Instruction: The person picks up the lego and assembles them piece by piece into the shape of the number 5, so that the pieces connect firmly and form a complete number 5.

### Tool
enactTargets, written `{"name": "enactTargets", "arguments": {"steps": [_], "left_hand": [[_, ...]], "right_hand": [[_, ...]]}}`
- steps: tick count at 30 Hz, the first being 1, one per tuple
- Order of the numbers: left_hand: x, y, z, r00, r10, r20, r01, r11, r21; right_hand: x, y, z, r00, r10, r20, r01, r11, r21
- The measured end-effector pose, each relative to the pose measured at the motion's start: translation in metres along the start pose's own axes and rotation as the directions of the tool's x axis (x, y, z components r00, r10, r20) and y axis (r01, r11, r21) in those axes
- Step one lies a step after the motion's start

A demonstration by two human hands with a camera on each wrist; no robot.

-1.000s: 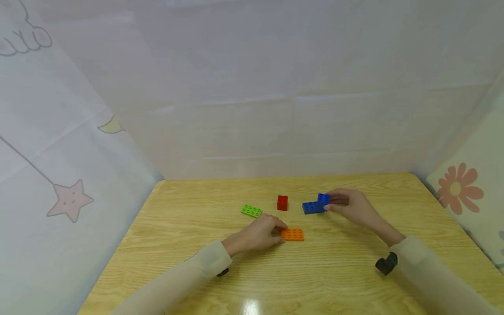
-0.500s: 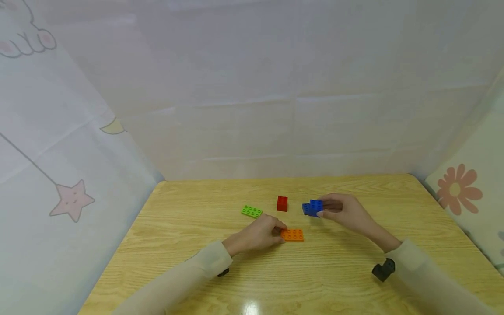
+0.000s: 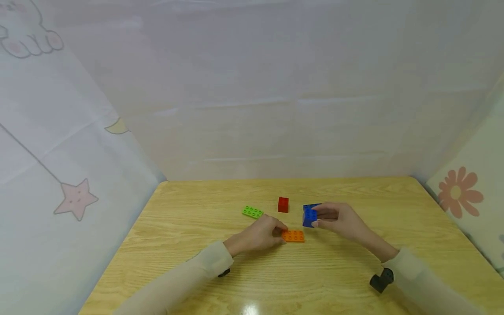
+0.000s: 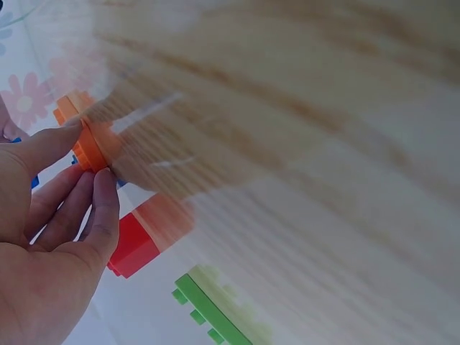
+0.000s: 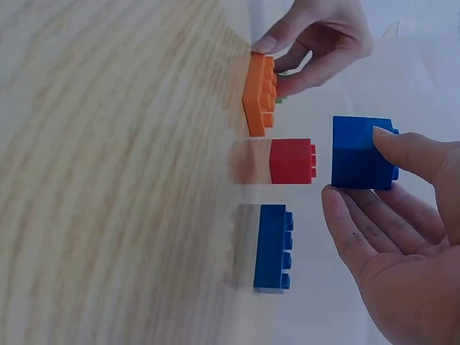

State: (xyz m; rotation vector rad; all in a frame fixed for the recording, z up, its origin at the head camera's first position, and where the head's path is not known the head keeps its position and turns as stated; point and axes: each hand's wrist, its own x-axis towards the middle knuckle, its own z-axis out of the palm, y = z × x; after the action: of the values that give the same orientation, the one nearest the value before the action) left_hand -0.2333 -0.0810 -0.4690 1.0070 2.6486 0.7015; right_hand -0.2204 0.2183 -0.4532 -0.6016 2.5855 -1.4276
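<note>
My left hand [image 3: 257, 234] pinches the left end of a flat orange toy brick [image 3: 294, 236] between thumb and fingers; the brick lies on the table, studs up. My right hand [image 3: 340, 221] holds a square blue brick [image 3: 310, 217], thumb on one side and fingers on the other. In the right wrist view that square blue brick [image 5: 359, 152] is raised clear of the table, studs pointing up. Behind it a longer blue brick [image 5: 272, 246] stands on the table, partly covered in the head view.
A small red brick [image 3: 283, 204] stands between and beyond the hands. Left of it lies a flat green brick [image 3: 252, 212]. All are on a wooden table [image 3: 204, 197], with a pale cloth [image 3: 236, 109] hanging behind its back edge.
My right hand has carried the square blue brick left and nearer, from over the longer blue brick to the space in front of it. The left hand stays on the orange brick.
</note>
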Motion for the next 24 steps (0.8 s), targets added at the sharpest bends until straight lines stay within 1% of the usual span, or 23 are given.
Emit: {"name": "enactTargets", "arguments": {"steps": [4,8,11,15,20,24], "left_hand": [[0.000,0.001,0.000,1.000,-0.017,0.012,0.017,1.000,-0.009],[0.001,0.001,-0.001,1.000,-0.010,0.009,0.010,1.000,0.007],[0.001,0.001,-0.001,1.000,-0.001,0.007,0.000,1.000,0.014],[0.002,0.000,-0.001,1.000,-0.005,0.013,0.005,1.000,0.014],[0.002,-0.001,-0.001,1.000,-0.003,0.012,0.003,1.000,0.004],[0.002,0.000,-0.002,1.000,0.006,0.011,-0.006,1.000,0.001]], "right_hand": [[-0.002,-0.001,0.006,1.000,-0.014,0.016,0.014,1.000,0.025],[-0.001,-0.003,0.012,0.999,-0.029,0.041,0.027,0.998,0.058],[0.000,-0.001,0.018,0.998,-0.034,0.062,0.030,0.998,0.051],[0.001,0.001,0.025,0.996,-0.040,0.082,0.037,0.999,0.031],[0.002,0.004,0.030,0.995,-0.056,0.082,0.055,0.998,0.016],[0.002,0.007,0.031,0.994,-0.060,0.089,0.057,0.998,0.033]]}}
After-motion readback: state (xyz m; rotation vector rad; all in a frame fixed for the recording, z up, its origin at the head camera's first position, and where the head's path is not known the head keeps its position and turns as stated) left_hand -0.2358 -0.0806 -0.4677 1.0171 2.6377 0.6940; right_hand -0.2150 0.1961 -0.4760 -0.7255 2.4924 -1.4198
